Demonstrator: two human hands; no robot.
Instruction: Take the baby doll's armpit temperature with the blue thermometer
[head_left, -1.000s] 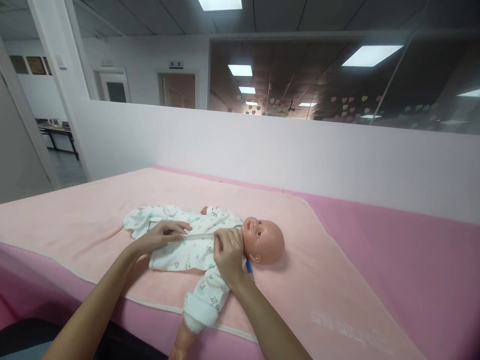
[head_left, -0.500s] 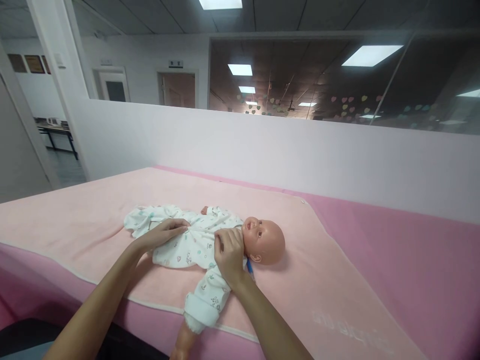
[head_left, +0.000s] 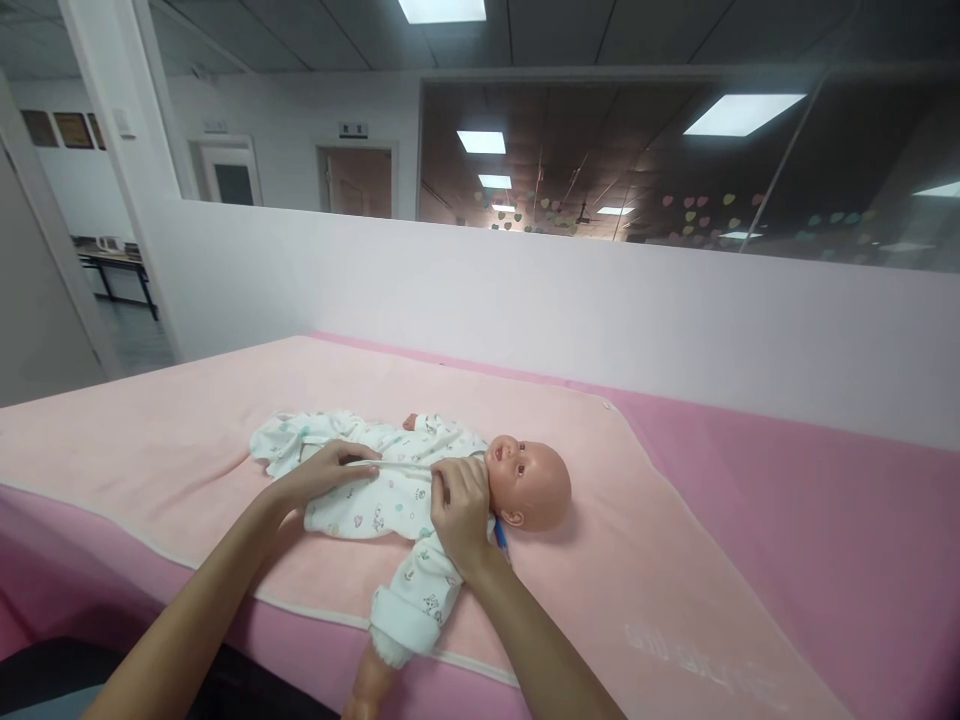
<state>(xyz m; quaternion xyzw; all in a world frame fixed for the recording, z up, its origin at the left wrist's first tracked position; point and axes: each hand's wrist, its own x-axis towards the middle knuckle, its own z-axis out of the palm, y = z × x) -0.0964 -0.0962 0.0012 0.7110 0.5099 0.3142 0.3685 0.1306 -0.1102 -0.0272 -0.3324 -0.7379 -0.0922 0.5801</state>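
Observation:
A baby doll [head_left: 529,485] lies on its back on a peach blanket [head_left: 600,580], its head toward the right. It wears a white printed garment [head_left: 375,505]. My left hand [head_left: 330,472] pinches the garment's front edge near the doll's belly. Close to the doll's neck, my right hand [head_left: 461,500] has its fingers closed on the same edge. Between the two hands the edge is stretched in a straight raised line. The doll's near arm points toward me with its cuff folded back. A small blue item [head_left: 501,535] shows beside the neck, partly hidden.
Under the blanket is a pink cover [head_left: 787,480]. A white low wall [head_left: 525,300] with a window above it stands behind the bed surface. At the far left, a table [head_left: 116,260] is visible through a doorway.
My left fingers have closed on the garment's edge and lifted it slightly. The edge between my hands is now taut. My right hand has barely moved.

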